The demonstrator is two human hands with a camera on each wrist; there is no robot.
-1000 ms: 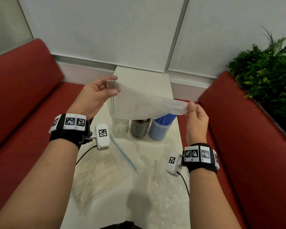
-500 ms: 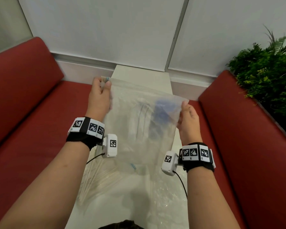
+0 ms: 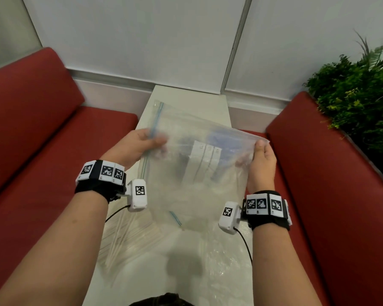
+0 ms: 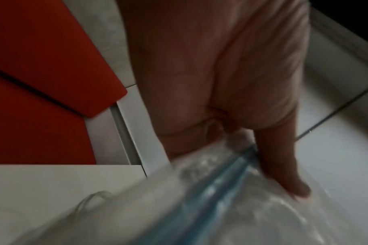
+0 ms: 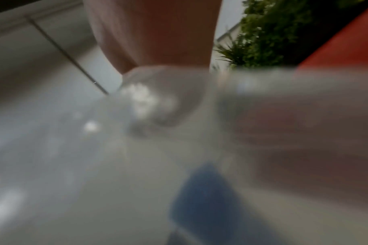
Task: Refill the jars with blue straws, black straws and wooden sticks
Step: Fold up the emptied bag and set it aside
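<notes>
I hold an empty clear zip bag (image 3: 192,173) spread flat between both hands above the white table (image 3: 186,100). My left hand (image 3: 142,144) pinches its left edge along the blue zip strip (image 3: 153,127), which also shows as a blurred zip strip (image 4: 210,190) in the left wrist view. My right hand (image 3: 260,160) pinches the bag's right edge. The jars stand behind the bag and show only dimly through it: a blue shape (image 3: 221,140), which is the blue straws (image 5: 201,195) in the right wrist view. A bag of wooden sticks (image 3: 124,239) lies on the table under my left forearm.
Another clear plastic bag (image 3: 226,261) lies crumpled on the table near my right wrist. Red bench seats (image 3: 53,151) run along both sides of the narrow table. A green plant (image 3: 358,100) stands at the right, behind the right seat.
The bag went from stretched edge-on above the jars to spread flat in front of them. Both hands came lower and toward me, and the jars are now covered by the bag.
</notes>
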